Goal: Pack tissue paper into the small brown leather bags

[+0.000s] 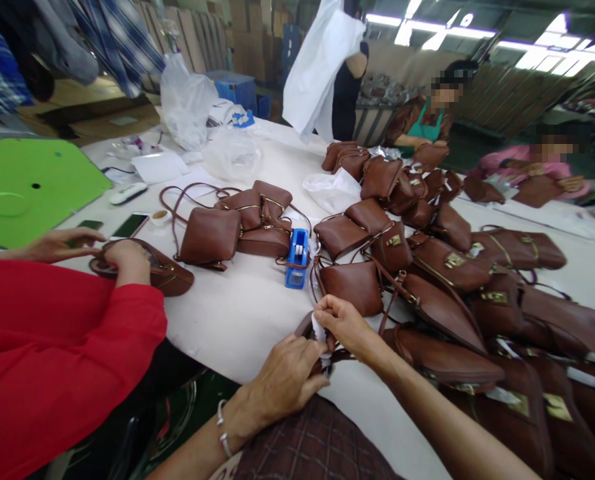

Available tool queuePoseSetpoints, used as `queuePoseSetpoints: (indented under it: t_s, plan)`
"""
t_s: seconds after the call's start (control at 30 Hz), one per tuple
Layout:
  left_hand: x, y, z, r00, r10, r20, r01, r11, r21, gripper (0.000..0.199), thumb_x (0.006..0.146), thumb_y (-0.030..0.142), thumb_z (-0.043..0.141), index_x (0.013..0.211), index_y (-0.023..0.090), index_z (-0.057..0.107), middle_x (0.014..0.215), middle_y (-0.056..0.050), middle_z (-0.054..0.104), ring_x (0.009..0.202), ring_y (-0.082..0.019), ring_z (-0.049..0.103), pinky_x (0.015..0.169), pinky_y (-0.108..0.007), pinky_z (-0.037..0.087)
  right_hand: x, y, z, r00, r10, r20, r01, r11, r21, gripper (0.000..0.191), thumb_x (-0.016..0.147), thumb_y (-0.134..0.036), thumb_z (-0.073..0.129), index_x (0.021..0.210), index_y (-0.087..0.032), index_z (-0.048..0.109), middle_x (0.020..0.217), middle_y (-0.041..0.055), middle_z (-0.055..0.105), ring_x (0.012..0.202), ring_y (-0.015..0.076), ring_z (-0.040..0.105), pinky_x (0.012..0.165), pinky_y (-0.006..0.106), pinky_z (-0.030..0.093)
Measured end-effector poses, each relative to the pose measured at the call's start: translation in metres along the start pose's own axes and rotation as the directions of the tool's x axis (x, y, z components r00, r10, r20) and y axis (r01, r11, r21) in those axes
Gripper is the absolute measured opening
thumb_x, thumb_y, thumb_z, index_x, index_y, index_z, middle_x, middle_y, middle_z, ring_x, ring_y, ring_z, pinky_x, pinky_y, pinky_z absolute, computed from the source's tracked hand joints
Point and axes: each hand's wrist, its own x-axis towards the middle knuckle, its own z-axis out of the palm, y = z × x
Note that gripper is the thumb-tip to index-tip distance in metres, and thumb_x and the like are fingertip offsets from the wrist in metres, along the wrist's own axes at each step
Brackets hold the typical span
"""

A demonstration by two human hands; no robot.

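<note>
Far left: a green board [27, 183] lies flat on the white surface [237, 307], a phone [130, 225] just beside its right edge.
Co-worker: a person in a red sleeve [62, 347] has both hands on a brown bag [165, 273] at the surface's near-left edge.
Left of centre: a cluster of brown bags [237, 227] sits with straps looping loose, and a blue tape dispenser [297, 257] stands just to their right.
Left hand [285, 377]: there it is, low centre, bracelet on the wrist, grip curled tight on the dark strap [305, 327] at the surface's near edge.
White wrapping [319, 331]: a small pale piece, right between the two hands, on the strap.
Right hand [345, 323]: fingertips pinched narrow on that white wrapping, touching the left hand's fingers.
Right: a big heap of brown bags [452, 293] with gold clasps spreads from the middle to the far right corner, piled one over another.
Far side: more people sit at the surface's far edge; one standing holds up a white bag [317, 67].
</note>
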Motion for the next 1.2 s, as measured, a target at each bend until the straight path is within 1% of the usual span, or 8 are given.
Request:
queuePoseSetpoints:
  t_s: [0.13,0.3,0.47,0.6,0.7,0.83,1.0,1.2]
  plan:
    - [-0.001,-0.005,0.012,0.998,0.046,-0.042,-0.047,0.998,-0.037,0.013,0.090,0.015,0.053,0.101,0.020,0.050,0.093,-0.001,0.064,0.084,-0.019,0.057,0.079,-0.031,0.042,0.010,0.000,0.012,0.994,-0.106,-0.008,0.106,0.992,-0.075,0.011,0.074,-0.029,0.052,0.074,-0.019,0.050,0.054,-0.0067,0.050,0.043,0.0071,0.046,0.039,0.018,0.035]
    - [-0.002,-0.005,0.011,0.995,-0.029,-0.091,0.010,0.979,-0.205,0.013,0.089,0.015,0.051,0.100,0.021,0.054,0.095,-0.002,0.063,0.087,-0.017,0.057,0.081,-0.028,0.042,0.023,-0.011,0.018,0.994,-0.104,0.027,0.102,0.993,0.055,0.013,0.074,-0.031,0.055,0.073,-0.019,0.048,0.051,-0.0077,0.048,0.040,0.0070,0.044,0.039,0.019,0.034]
    - [0.003,-0.001,0.001,0.916,-0.401,0.019,0.338,0.744,-0.577,0.027,0.087,0.018,0.051,0.113,0.022,0.049,0.085,0.002,0.062,0.075,-0.013,0.059,0.071,-0.023,0.043,0.020,-0.032,-0.041,0.989,-0.121,0.082,0.125,0.992,-0.037,0.040,0.071,-0.046,0.068,0.095,-0.017,0.054,0.072,-0.0013,0.061,0.061,0.0117,0.059,0.051,0.021,0.045]
    - [0.006,0.002,-0.007,0.902,-0.425,0.072,0.355,0.636,-0.686,0.037,0.084,0.021,0.051,0.120,0.019,0.048,0.093,-0.001,0.063,0.080,-0.013,0.059,0.074,-0.023,0.044,-0.008,-0.022,-0.071,0.991,-0.015,0.136,0.040,0.983,-0.182,0.055,0.071,-0.057,0.067,0.103,-0.014,0.055,0.090,0.0077,0.066,0.079,0.0185,0.063,0.057,0.027,0.053]
    - [0.009,0.006,-0.011,0.905,-0.421,0.068,0.355,0.654,-0.668,0.045,0.081,0.024,0.057,0.125,0.020,0.050,0.105,-0.002,0.064,0.085,-0.014,0.059,0.077,-0.023,0.043,-0.023,-0.002,-0.056,0.977,-0.045,0.207,0.061,0.996,-0.071,0.053,0.071,-0.055,0.069,0.103,-0.014,0.057,0.087,0.0077,0.067,0.078,0.0212,0.066,0.054,0.030,0.055]
    - [0.012,0.014,-0.013,0.905,-0.421,0.062,0.382,0.739,-0.555,0.036,0.085,0.026,0.053,0.120,0.022,0.057,0.105,0.000,0.066,0.082,-0.014,0.058,0.076,-0.023,0.042,-0.022,0.017,-0.032,0.994,-0.102,0.041,0.098,0.992,0.081,0.043,0.069,-0.047,0.074,0.091,-0.014,0.058,0.070,0.0018,0.065,0.057,0.0151,0.062,0.052,0.028,0.053]
    - [0.013,0.019,-0.015,0.901,-0.428,0.066,0.410,0.793,-0.450,0.032,0.086,0.021,0.047,0.116,0.020,0.058,0.101,-0.001,0.066,0.081,-0.014,0.059,0.078,-0.023,0.043,-0.006,0.036,-0.034,0.990,-0.121,0.076,0.097,0.959,0.267,0.044,0.066,-0.045,0.078,0.090,-0.015,0.057,0.068,0.0001,0.066,0.057,0.0142,0.062,0.056,0.027,0.051]
    - [0.011,0.014,-0.011,0.910,-0.414,-0.032,0.390,0.877,-0.281,0.033,0.088,0.016,0.045,0.119,0.022,0.056,0.116,-0.002,0.063,0.108,-0.017,0.057,0.096,-0.026,0.043,-0.003,0.037,-0.053,0.948,-0.317,0.012,0.316,0.939,-0.134,0.048,0.068,-0.039,0.078,0.108,-0.018,0.060,0.094,0.0027,0.068,0.085,0.0167,0.064,0.077,0.029,0.052]
